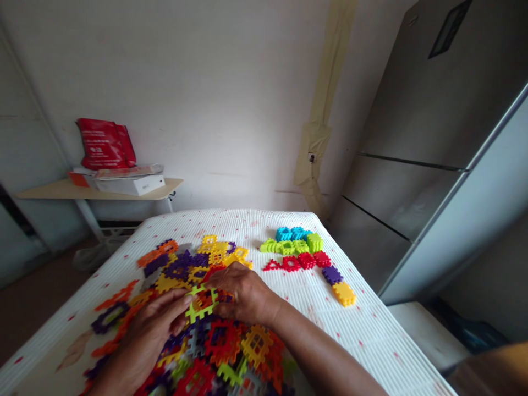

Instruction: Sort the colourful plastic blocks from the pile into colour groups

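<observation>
My left hand (163,313) pinches the left side of a lime green, square, toothed building piece (201,315) with an open middle. At that piece's right edge, the fingers of my right hand (243,291) are curled closed on it, partly hidden by the hand itself. Both hands are over a loose heap of interlocking plastic pieces. Nearby in the heap are a red toothed piece (223,342), a yellow window piece (256,345) and purple pieces (179,269). An orange piece (154,254) lies at the heap's far left.
Sorted stacks stand right of the heap: blue pieces (284,234), green pieces (314,242), red pieces (306,260), a purple stack (332,275) and a yellow stack (344,294). A white dotted cloth (330,341) covers the table. A fridge (396,137) stands at right.
</observation>
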Available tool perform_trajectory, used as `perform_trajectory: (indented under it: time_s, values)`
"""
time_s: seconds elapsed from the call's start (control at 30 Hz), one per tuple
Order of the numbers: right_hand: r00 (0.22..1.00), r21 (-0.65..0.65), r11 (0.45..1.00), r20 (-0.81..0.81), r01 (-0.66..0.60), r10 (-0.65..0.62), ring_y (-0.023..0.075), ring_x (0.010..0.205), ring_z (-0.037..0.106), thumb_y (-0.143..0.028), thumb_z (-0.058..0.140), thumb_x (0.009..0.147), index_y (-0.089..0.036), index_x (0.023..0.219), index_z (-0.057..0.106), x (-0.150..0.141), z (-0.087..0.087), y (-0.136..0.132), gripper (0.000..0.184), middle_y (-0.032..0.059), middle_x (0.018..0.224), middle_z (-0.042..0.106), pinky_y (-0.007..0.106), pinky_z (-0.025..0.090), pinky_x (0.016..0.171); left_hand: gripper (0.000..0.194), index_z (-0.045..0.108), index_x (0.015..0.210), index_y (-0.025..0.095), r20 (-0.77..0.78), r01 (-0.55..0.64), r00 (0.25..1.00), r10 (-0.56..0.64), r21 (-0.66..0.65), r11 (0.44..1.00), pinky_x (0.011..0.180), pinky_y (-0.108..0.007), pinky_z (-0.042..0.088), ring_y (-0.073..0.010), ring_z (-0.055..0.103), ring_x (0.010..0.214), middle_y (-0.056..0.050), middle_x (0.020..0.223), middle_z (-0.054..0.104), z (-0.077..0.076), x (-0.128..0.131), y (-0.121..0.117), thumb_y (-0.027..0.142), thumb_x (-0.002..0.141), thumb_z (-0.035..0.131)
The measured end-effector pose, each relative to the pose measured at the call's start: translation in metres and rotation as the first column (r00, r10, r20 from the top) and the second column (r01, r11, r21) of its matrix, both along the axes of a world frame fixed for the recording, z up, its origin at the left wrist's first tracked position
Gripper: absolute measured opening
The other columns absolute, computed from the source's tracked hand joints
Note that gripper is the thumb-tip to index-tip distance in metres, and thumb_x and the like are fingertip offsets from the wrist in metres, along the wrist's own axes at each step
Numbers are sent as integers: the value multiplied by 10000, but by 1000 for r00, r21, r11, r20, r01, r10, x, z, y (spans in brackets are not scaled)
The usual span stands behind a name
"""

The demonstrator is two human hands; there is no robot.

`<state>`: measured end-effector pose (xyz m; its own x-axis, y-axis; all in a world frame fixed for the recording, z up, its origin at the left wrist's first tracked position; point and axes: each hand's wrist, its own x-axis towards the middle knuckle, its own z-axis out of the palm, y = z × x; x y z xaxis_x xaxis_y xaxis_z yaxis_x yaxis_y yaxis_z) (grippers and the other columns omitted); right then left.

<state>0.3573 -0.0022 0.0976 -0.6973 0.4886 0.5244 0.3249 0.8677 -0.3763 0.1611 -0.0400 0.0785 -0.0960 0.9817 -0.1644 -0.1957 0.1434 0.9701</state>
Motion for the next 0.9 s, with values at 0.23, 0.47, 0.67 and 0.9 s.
perform_trajectory:
  time_s: [0.23,0.47,0.67,0.9]
  values:
    - [957,-54,956,-20,289,-290,207,1001,552,-372,621,775,-162,1149,569,-9,-5,-10,432,88,1072,622,318,452,861,384,620,680,159,33,-107,994,107,8,994,489,-196,425,-100,505,539,23,604,591,-2,-3,3,399,465,829]
    - [945,-1,945,8,326,-326,205,975,547,-361,569,815,-153,1141,548,-18,-7,-18,388,99,1053,602,312,460,837,393,608,643,161,77,-133,988,131,14,991,487,-218,453,-130,548,551,21,585,591,4,6,-1,391,426,841]
    - [942,44,942,14,333,-334,196,951,551,-237,544,818,-146,1089,579,-19,-6,-18,289,93,1026,617,296,458,841,412,619,661,161,122,-159,980,159,-11,987,478,-217,458,-128,557,537,24,592,602,2,7,1,359,389,858]
    - [944,19,943,5,331,-331,199,948,552,-301,555,820,-151,1097,579,-20,-6,-20,316,90,1024,615,296,463,825,421,625,669,153,152,-165,974,167,-25,986,489,-217,459,-123,561,546,22,619,610,5,9,0,340,379,866]
